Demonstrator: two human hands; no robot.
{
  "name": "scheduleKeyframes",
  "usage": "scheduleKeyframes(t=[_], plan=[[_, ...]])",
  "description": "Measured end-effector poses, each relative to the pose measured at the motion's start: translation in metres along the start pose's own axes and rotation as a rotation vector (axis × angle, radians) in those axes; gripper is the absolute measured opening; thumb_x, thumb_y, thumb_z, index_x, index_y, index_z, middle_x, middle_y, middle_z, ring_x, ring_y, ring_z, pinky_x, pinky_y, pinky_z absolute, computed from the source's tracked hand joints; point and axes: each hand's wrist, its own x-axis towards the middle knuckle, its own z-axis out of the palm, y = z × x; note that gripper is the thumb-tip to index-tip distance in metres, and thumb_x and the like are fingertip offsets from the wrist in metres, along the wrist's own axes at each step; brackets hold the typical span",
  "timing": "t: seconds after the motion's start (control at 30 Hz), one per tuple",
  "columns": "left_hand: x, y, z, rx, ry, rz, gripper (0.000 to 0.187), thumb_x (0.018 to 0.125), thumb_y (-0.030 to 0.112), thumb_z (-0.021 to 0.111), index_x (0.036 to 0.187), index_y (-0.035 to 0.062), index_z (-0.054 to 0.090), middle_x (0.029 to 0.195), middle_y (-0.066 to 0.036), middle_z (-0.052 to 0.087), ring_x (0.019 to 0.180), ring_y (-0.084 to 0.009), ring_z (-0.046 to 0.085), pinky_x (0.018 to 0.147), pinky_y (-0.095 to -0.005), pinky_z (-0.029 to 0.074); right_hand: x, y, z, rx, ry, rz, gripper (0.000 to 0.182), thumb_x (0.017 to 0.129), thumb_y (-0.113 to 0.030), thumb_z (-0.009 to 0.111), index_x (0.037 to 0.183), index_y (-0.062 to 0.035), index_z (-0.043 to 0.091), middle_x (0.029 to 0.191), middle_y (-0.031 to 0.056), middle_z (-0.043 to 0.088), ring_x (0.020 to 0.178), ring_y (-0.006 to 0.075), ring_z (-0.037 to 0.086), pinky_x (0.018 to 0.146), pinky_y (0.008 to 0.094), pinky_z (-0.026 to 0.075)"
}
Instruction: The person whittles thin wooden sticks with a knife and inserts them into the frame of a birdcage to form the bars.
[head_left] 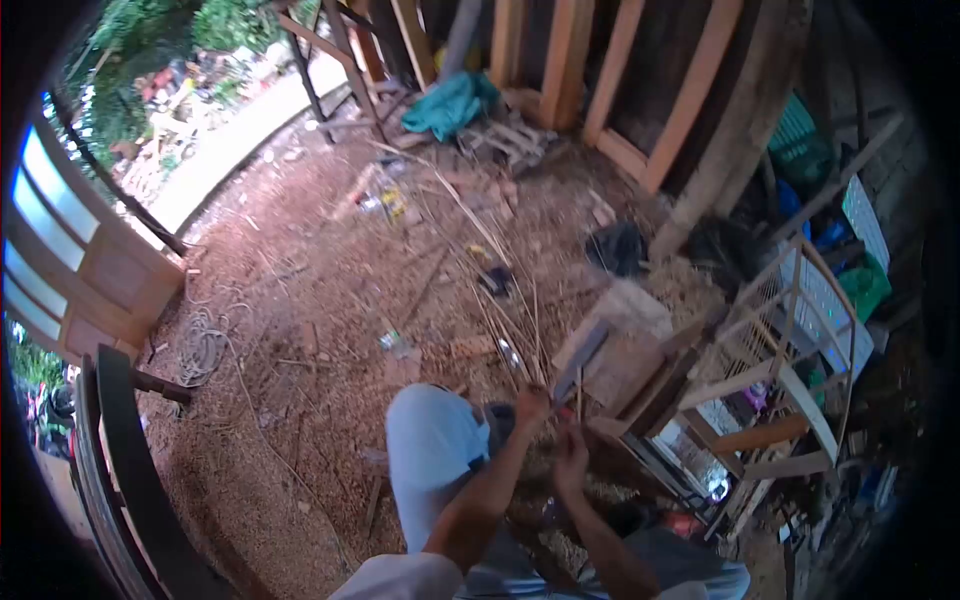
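Left hand [533, 404] is pinching thin strips [520, 330]; right hand [571, 458], I can't tell; the one-o'clock blade [583, 358], slipping, could be cutting.

No legible text, labels, brands, numbers or signs.

The reddish-brown floor [310, 250] is covered with wood shavings and small scraps. At the upper middle of the frame, upright wooden frames [568, 60] stand before darkness. A panelled wooden door [125, 270] is at the left edge. Bright daylight enters from the upper left, where green plants [230, 25] are visible.
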Motion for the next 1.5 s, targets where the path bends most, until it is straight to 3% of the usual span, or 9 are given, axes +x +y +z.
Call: scheduleKeyframes(t=[0.03, 0.1, 0.17, 0.27, 0.7, 0.77, 1.23, 1.37, 1.5], plan=[[-0.006, 0.000, 0.001, 0.352, 0.071, 0.172, 0.021, 0.076, 0.014, 0.063, 0.090, 0.0024, 0.051, 0.067, -0.006, 0.054, 0.067, -0.0169, 0.056, 0.057, -0.0294, 0.046, 0.019, 0.051, 0.010, -0.478, 0.162, -0.229, 0.023, 0.094, -0.017, 0.049, 0.106, 0.0010, 0.057, 0.102, 0.0153, 0.060, 0.093, 0.0236, 0.058, 0.085, 0.0294, 0.043], [-0.012, 0.021, -0.009, 0.310, 0.002, -0.228, 0.024, 0.076, 0.017, 0.065, 0.093, 0.0011, 0.060, 0.085, -0.013, 0.063, 0.076, -0.0282, 0.061, 0.065, -0.0381, 0.051, 0.040, 0.071, 0.013, -0.735, 0.068, -0.129, 0.023, 0.090, -0.020, 0.054, 0.101, 0.0001, 0.059, 0.100, 0.0164, 0.062, 0.093, 0.0320, 0.059, 0.085, 0.0361, 0.045], [0.005, -0.033, -0.027, 0.779, 0.030, -0.019, 0.022, 0.076, 0.016, 0.064, 0.093, 0.0029, 0.062, 0.085, -0.016, 0.065, 0.078, -0.0316, 0.063, 0.066, -0.0408, 0.050, 0.051, 0.082, 0.023, -0.569, 0.122, 0.317, 0.023, 0.086, -0.022, 0.058, 0.096, -0.0017, 0.061, 0.090, 0.0171, 0.063, 0.090, 0.0351, 0.059, 0.081, 0.0399, 0.047], [0.026, -0.057, -0.034, 0.862, -0.041, -0.259, 0.018, 0.077, 0.015, 0.062, 0.092, 0.0049, 0.064, 0.085, -0.019, 0.065, 0.080, -0.0356, 0.063, 0.067, -0.0430, 0.050, 0.070, 0.105, 0.023, -0.670, 0.054, 0.518, 0.028, 0.086, -0.031, 0.054, 0.093, -0.0060, 0.064, 0.095, 0.0157, 0.064, 0.088, 0.0351, 0.061, 0.077, 0.0430, 0.047], [0.077, -0.101, 0.050, 1.061, -0.060, -0.034, 0.035, 0.078, 0.034, 0.063, 0.094, 0.0036, 0.061, 0.088, -0.021, 0.063, 0.085, -0.0376, 0.062, 0.069, -0.0474, 0.049, 0.097, 0.199, 0.020, -0.548, 0.239, 0.428, 0.021, 0.087, -0.016, 0.051, 0.093, -0.0004, 0.064, 0.085, 0.0177, 0.066, 0.080, 0.0310, 0.063, 0.074, 0.0394, 0.046], [0.077, -0.104, 0.054, 0.992, 0.005, 0.047, 0.022, 0.087, 0.022, 0.046, 0.090, 0.0061, 0.061, 0.091, -0.019, 0.062, 0.084, -0.0386, 0.061, 0.070, -0.0484, 0.049, 0.094, 0.203, 0.015, -0.542, 0.228, 0.433, 0.021, 0.087, -0.016, 0.052, 0.093, -0.0004, 0.064, 0.085, 0.0172, 0.066, 0.080, 0.0295, 0.063, 0.074, 0.0388, 0.047], [0.072, -0.071, 0.035, 0.774, -0.007, 0.017, 0.017, 0.083, 0.016, 0.057, 0.092, 0.0048, 0.066, 0.087, -0.015, 0.066, 0.076, -0.0292, 0.063, 0.068, -0.0363, 0.048, 0.100, 0.162, 0.016, -0.526, 0.194, 0.404, 0.019, 0.086, -0.013, 0.053, 0.097, -0.0014, 0.064, 0.088, 0.0159, 0.066, 0.083, 0.0281, 0.063, 0.076, 0.0361, 0.047], [0.083, -0.076, 0.016, 0.347, -0.231, -0.275, 0.015, 0.076, 0.016, 0.067, 0.085, 0.0042, 0.067, 0.074, -0.010, 0.067, 0.067, -0.0187, 0.064, 0.060, -0.0351, 0.049, 0.111, 0.125, 0.023, -0.638, 0.207, 0.179, 0.025, 0.087, -0.023, 0.055, 0.097, -0.0015, 0.064, 0.088, 0.0167, 0.066, 0.084, 0.0311, 0.062, 0.078, 0.0382, 0.046], [0.078, -0.061, -0.002, -0.107, -0.350, -0.071, 0.018, 0.073, 0.020, 0.070, 0.084, 0.0060, 0.070, 0.073, -0.009, 0.067, 0.068, -0.0202, 0.065, 0.062, -0.0333, 0.050, 0.108, 0.038, 0.029, -0.625, 0.189, 0.155, 0.021, 0.086, -0.020, 0.057, 0.093, -0.0005, 0.063, 0.082, 0.0157, 0.065, 0.080, 0.0306, 0.063, 0.074, 0.0384, 0.047]])
